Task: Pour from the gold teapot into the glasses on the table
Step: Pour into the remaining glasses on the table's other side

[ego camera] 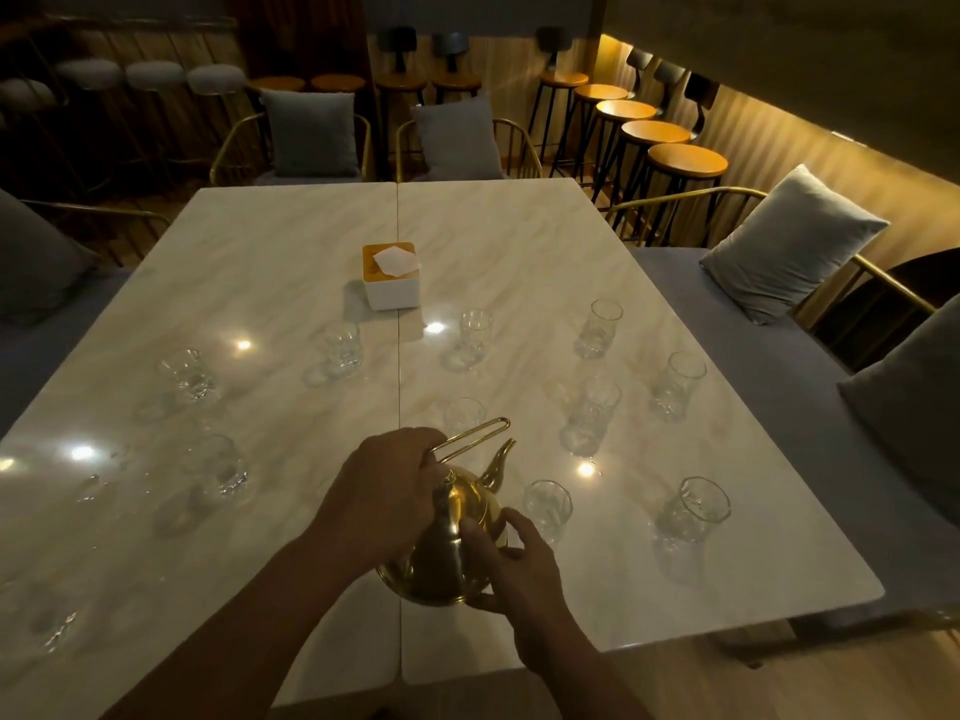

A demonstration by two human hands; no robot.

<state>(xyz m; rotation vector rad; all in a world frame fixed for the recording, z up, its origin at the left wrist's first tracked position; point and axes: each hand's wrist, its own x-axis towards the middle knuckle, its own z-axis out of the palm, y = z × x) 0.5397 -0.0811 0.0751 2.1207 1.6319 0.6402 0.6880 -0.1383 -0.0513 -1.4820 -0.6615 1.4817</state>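
The gold teapot [451, 543] is held above the near middle of the marble table [260, 252], its spout pointing up and to the right. My left hand [387, 491] grips its thin looped handle. My right hand [511, 563] rests against the pot's body and base. Several clear glasses stand across the table. One glass [548, 506] stands just right of the spout, another glass [464, 415] just beyond the handle, and a third glass [693, 509] further right. No liquid is visibly leaving the spout.
A white tissue box [391, 275] with a wooden top sits at the table's centre. More glasses stand on the left half. Cushioned chairs and benches surround the table, and bar stools [685, 161] line the far wall.
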